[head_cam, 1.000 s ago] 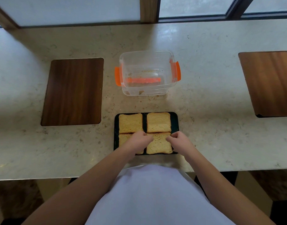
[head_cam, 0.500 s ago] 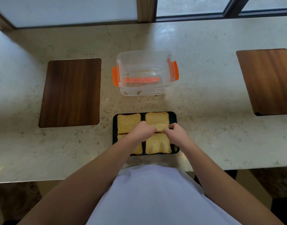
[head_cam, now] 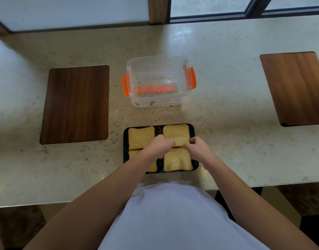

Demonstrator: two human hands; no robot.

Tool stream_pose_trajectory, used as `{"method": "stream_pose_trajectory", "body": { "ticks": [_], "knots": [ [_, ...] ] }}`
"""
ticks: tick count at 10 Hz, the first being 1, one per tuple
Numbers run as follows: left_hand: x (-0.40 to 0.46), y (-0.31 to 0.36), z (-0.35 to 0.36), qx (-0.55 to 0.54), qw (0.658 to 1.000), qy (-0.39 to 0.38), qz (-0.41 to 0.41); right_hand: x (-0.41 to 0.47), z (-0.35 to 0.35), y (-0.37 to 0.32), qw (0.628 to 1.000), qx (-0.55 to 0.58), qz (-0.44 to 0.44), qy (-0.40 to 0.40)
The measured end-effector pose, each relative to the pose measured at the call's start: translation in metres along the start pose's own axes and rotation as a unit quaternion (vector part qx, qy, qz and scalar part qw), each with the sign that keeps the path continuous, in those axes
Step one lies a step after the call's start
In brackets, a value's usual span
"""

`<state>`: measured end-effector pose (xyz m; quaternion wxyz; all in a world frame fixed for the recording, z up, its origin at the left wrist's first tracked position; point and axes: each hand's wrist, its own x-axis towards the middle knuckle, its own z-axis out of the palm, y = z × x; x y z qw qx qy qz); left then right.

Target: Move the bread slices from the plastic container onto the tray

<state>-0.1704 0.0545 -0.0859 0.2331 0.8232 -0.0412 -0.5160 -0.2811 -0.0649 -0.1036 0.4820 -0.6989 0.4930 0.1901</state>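
Note:
A black tray [head_cam: 125, 156] lies near the counter's front edge with several bread slices on it. The far-left slice [head_cam: 141, 137] and near-right slice [head_cam: 176, 159] lie flat. My left arm hides most of the near-left slice [head_cam: 152, 167]. My left hand [head_cam: 159, 146] and my right hand [head_cam: 199, 150] pinch the near edge of the far-right slice [head_cam: 176, 134]. The clear plastic container [head_cam: 175, 100] with orange clips stands behind the tray, holding only crumbs.
A dark wooden board [head_cam: 75, 103] lies on the stone counter [head_cam: 227, 105] to the left, and another wooden board [head_cam: 297, 87] to the right. A window frame runs along the back edge. My white shirt fills the bottom of the view.
Both hands have moved from the near-right slice forward to the near edge of the far-right slice. The slices themselves have barely shifted.

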Motion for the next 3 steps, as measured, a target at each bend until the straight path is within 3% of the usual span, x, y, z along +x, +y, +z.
{"method": "stream_pose_trajectory", "body": {
  "ticks": [1,2,3],
  "knots": [
    [-0.006,-0.002,-0.003,0.010,1.000,-0.011,0.008,0.000,-0.001,0.000,1.000,-0.004,0.001,-0.005],
    [-0.023,-0.006,-0.005,0.186,0.972,0.077,0.123,-0.003,-0.003,-0.001,1.000,-0.027,0.000,-0.002],
    [-0.033,-0.013,-0.008,0.279,0.913,0.171,0.245,-0.010,-0.003,-0.006,0.997,-0.064,-0.034,0.028]
  ]
}}
